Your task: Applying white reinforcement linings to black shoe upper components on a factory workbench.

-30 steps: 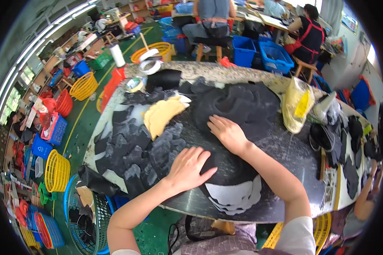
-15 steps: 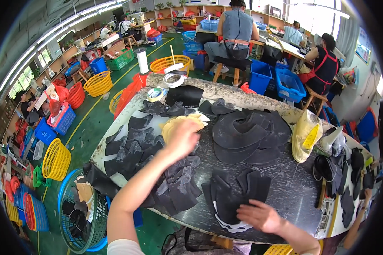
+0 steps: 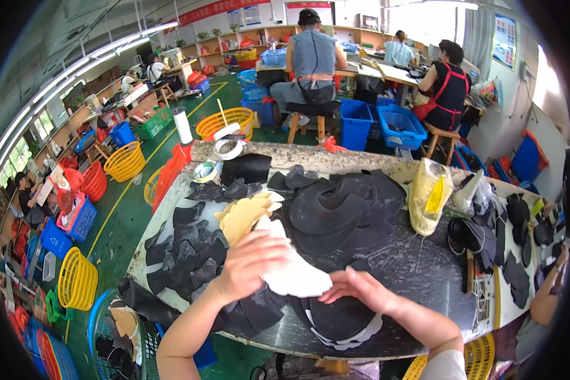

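My left hand (image 3: 253,259) is closed on a white, curved flat cut piece (image 3: 296,272), held over the table. My right hand (image 3: 366,290) is beside the piece's right end, fingers slightly bent and thumb apart; its fingertips are at the edge, and I cannot tell whether they touch it. Just behind my left hand lies a pile of beige cut pieces (image 3: 239,218). Below my hands, black pieces (image 3: 339,318) rest with white scalloped edges (image 3: 354,340) showing under them. Loose black cut pieces (image 3: 193,253) cover the table's left part.
A broad stack of black curved pieces (image 3: 348,212) lies at the table's far middle. Tape rolls (image 3: 228,149) stand at the back left, and a yellowish plastic bag (image 3: 429,196) at the right. A green basket (image 3: 152,345) with scraps stands on the floor at left. Several people sit beyond.
My left hand has come nearer from the beige pile, now with the white piece in it. My right hand has lifted off the black pieces toward it. The view has shifted.
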Tool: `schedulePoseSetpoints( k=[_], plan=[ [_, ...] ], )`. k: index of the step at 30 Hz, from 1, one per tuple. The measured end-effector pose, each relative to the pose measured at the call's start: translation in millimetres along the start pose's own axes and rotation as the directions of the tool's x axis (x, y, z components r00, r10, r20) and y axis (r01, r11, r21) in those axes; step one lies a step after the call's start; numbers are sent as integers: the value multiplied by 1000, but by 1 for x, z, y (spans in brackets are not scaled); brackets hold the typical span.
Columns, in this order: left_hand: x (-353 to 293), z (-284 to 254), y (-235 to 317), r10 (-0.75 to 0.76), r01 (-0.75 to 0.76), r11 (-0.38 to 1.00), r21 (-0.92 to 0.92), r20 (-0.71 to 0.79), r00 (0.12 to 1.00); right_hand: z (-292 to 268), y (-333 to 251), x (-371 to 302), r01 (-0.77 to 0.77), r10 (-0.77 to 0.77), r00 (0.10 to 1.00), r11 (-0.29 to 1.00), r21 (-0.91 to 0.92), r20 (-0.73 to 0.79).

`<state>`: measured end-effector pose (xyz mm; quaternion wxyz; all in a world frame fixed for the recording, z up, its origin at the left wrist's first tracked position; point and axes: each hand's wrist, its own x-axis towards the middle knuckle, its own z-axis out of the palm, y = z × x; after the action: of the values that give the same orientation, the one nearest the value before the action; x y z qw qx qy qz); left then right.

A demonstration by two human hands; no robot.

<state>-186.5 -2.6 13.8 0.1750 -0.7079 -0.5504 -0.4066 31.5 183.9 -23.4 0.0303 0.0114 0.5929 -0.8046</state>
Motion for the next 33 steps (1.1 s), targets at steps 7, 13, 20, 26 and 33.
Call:
schedulePoseSetpoints(
  k=[7, 13, 20, 26, 33],
  plan=[
    [0, 36, 47, -41, 4, 969, 246, 146, 989, 23, -13, 2, 64, -62, 974, 998, 5, -218],
    [1, 52, 35, 242, -235, 945, 227, 1, 970, 21, -1, 0, 188, -200, 934, 980, -70, -297],
    [-3, 30, -6, 484, -505, 816, 280, 144, 863, 8, 2, -16, 106, -69, 986, 962, 252, -152],
    [-32, 16, -17, -327, 301, 944, 136, 256, 910, -13, 4, -42, 238, -243, 868, 969, -68, -433],
    [24, 59, 94, -136, 218, 819, -530, 189, 973, 58, -8, -52, 179, -235, 948, 951, -254, -214]
  ],
)
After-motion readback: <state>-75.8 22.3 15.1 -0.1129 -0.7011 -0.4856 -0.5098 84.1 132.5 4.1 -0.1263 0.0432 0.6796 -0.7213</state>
